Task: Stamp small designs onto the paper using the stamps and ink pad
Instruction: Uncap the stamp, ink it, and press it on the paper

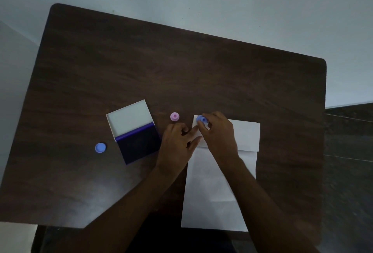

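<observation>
A white sheet of paper (pixel 214 196) lies on the dark wooden table (pixel 161 61), its far end folded over. My right hand (pixel 219 135) pinches a small blue stamp (pixel 201 119) at the paper's far left corner. My left hand (pixel 177 143) rests beside it, fingers spread, its fingertips pressing the paper's left edge. An open ink pad (pixel 139 145) with a dark blue pad and a white lid (pixel 129 118) folded back sits to the left. A pink stamp (pixel 174 116) stands between the ink pad and the paper.
A round blue cap (pixel 100 147) lies left of the ink pad. The table's far half is bare wood. A pale wall rises behind the table, and a dark floor shows at the right.
</observation>
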A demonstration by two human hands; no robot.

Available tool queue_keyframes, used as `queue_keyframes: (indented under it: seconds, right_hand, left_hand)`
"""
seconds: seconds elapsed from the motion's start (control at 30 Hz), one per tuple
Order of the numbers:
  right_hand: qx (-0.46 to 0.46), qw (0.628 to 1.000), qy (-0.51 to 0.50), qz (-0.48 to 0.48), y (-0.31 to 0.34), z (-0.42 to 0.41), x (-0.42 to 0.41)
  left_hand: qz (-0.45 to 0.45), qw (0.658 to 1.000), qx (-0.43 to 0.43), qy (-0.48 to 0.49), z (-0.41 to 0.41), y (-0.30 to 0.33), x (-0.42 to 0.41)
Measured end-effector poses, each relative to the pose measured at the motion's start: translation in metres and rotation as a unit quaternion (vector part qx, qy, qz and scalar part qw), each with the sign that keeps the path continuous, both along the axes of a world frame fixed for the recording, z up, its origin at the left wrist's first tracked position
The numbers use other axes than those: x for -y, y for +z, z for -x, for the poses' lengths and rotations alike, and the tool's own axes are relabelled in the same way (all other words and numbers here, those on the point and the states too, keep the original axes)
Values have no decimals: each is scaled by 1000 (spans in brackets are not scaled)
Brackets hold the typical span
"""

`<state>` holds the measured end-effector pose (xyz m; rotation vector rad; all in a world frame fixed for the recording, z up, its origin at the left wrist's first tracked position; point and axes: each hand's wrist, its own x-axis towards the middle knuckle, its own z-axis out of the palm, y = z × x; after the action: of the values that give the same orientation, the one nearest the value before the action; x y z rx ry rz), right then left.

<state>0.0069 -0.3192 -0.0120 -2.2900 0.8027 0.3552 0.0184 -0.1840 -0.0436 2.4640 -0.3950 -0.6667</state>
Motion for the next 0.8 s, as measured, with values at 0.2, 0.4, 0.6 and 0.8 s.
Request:
queue_keyframes:
  seconds: [0.2,0.4,0.6,0.8]
  right_hand:
    - [-18,1000,-8,-8,0,-1,-1]
    - [-39,999,12,8,-2,-8,-2]
    - [-49,999,11,2,-3,-11,-4]
    - [-61,998,13,-1,-5,-12,-7]
  left_hand:
    - [22,1000,19,2,0,3,0]
    - [33,999,42,4,-1,1,-1]
    - [25,999,43,15,-2,1,0]
    - [28,999,19,30,-4,-1,0]
